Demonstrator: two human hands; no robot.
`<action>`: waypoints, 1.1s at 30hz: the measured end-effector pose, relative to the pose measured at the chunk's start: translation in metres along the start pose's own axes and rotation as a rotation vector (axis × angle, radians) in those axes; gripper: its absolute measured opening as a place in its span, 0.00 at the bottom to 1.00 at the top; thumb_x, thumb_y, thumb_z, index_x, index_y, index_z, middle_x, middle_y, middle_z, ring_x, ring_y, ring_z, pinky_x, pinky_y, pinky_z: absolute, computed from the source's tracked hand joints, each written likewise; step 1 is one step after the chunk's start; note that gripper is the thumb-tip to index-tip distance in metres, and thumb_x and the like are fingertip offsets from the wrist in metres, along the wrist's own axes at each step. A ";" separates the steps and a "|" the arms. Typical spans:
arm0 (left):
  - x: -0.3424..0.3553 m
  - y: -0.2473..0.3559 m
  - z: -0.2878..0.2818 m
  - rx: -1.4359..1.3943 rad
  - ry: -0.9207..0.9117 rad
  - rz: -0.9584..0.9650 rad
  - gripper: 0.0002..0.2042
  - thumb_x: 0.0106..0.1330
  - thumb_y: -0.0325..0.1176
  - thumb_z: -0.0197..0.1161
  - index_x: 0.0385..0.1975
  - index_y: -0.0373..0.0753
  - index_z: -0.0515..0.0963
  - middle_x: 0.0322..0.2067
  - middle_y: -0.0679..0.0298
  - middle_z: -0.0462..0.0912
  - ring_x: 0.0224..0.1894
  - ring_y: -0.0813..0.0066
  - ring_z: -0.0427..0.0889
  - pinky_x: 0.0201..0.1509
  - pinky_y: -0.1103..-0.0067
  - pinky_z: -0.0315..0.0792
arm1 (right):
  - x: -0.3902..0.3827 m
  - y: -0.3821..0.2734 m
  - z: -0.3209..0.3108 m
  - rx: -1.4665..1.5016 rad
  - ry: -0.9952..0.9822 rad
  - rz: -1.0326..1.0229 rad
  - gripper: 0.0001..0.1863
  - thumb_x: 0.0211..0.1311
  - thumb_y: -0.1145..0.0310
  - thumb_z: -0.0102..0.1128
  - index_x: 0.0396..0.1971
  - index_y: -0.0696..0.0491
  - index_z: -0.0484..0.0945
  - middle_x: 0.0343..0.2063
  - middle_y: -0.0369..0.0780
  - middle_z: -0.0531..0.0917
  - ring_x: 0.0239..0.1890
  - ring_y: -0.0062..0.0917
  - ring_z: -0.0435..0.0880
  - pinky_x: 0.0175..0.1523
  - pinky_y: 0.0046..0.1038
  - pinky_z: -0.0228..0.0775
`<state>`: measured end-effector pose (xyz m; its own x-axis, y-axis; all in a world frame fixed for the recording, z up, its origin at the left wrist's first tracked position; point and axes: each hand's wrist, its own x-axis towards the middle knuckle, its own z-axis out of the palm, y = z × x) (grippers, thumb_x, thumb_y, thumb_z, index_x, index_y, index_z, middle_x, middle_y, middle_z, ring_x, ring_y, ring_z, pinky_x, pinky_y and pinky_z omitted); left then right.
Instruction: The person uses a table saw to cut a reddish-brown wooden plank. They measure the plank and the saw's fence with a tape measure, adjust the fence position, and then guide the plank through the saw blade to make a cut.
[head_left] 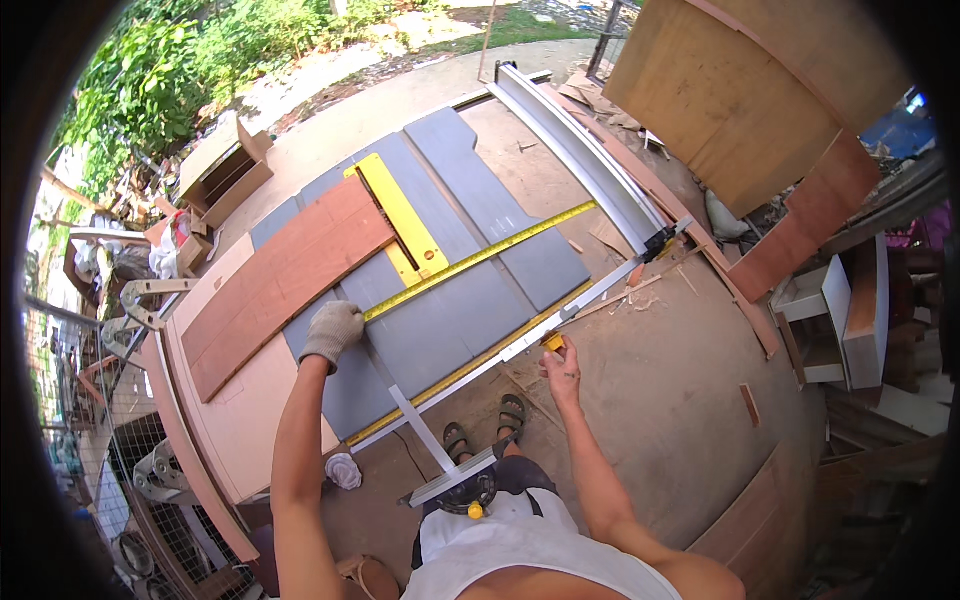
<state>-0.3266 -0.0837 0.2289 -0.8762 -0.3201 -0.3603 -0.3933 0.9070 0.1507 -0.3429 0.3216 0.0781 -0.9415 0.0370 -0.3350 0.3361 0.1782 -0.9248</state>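
My gloved left hand (335, 330) is closed on the near-left end of a yellow tape measure (480, 258), stretched diagonally across the grey saw table (430, 350) toward the aluminium fence (570, 160). A reddish plank (280, 300) lies just left of the yellow insert plate (405, 225). My bare right hand (561, 365) grips a small yellow part (553, 342) at the front rail (520, 345). Below my left hand, a metal bar (420, 425) runs down to a black mitre gauge with a yellow knob (474, 508) near my waist.
A pale board (230, 430) extends left of the saw. Wooden boxes (225, 170) stand back left; a large plywood panel (740, 90) and white cabinet pieces (815, 330) are at right. Wire mesh (90, 440) borders the left. My sandalled feet (505, 420) are below the rail.
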 end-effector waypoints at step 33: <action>-0.021 -0.079 -0.001 -0.149 0.083 -0.037 0.13 0.54 0.38 0.56 0.32 0.39 0.84 0.29 0.50 0.82 0.35 0.55 0.83 0.45 0.66 0.75 | 0.011 0.002 0.017 -0.300 0.285 -0.227 0.21 0.56 0.68 0.59 0.48 0.60 0.73 0.44 0.53 0.78 0.46 0.48 0.77 0.51 0.40 0.68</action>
<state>-0.2772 -0.1487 0.2258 -0.8779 -0.3799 -0.2914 -0.4573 0.8456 0.2754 -0.3524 0.3052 0.0697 -0.9738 0.2256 -0.0288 0.1385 0.4881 -0.8618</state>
